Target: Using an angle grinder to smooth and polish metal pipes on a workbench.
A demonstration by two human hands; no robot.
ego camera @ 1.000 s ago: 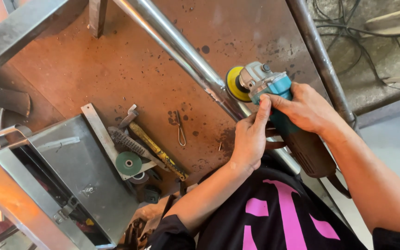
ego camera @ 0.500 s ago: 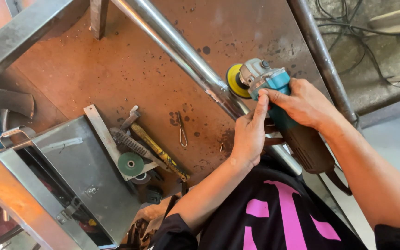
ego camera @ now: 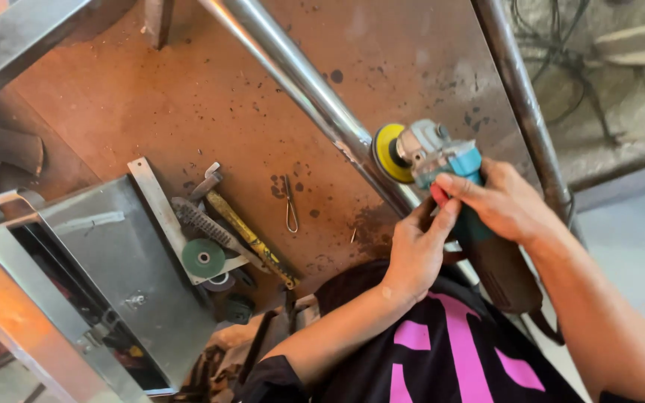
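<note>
Now both my hands wrapped around the teal-bodied angle grinder (ego camera: 460,201), right hand (ego camera: 505,203) gripping its body, left hand (ego camera: 416,250) pinching underneath, yellow sanding disc (ego camera: 387,153) touching the shiny steel pipe (ego camera: 300,78), rusty tabletop (ego camera: 188,97) beneath.

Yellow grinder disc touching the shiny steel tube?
Cannot tell. In the head view the yellow disc overlaps the edge of the steel tube, so neither a gap nor contact shows plainly.

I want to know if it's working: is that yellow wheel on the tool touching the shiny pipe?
Cannot tell. The yellow disc sits right beside the shiny pipe, but any gap is hidden. No sparks show.
</note>
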